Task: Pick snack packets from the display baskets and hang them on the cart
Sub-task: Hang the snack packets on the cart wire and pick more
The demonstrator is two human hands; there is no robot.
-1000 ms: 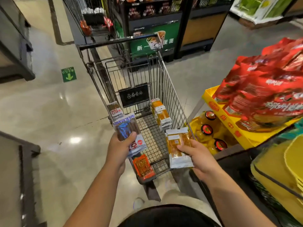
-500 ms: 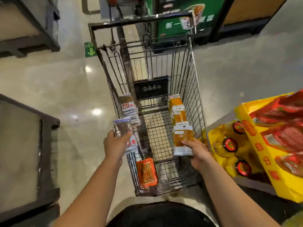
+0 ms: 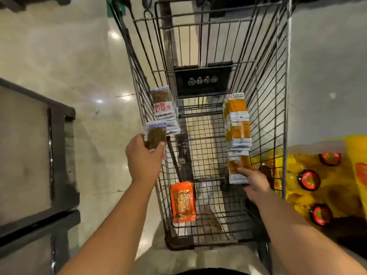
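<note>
A wire shopping cart point(image 3: 264, 80) stands in front of me. My left hand point(image 3: 144, 159) grips a brown snack packet point(image 3: 156, 133) with a blue-and-white top at the cart's left wall, just below a stack of similar brown packets point(image 3: 163, 106) hanging there. My right hand point(image 3: 253, 180) pinches an orange packet point(image 3: 237, 169) with a white bottom at the right wall, at the lower end of a row of orange packets point(image 3: 236, 122) hanging inside. A single orange-red packet point(image 3: 183, 201) hangs at the near left corner.
A dark-framed display stand point(image 3: 59, 155) sits on the floor to my left. To the right, yellow bottles with red-and-black caps point(image 3: 308, 180) lie beside the cart. A black sign plate point(image 3: 202, 80) hangs on the cart's child-seat flap. Shiny floor surrounds the cart.
My view has tipped down and closer over the cart. Both hands moved out to the cart walls, the left packet rising toward the brown stack, the right packet reaching the orange row.
</note>
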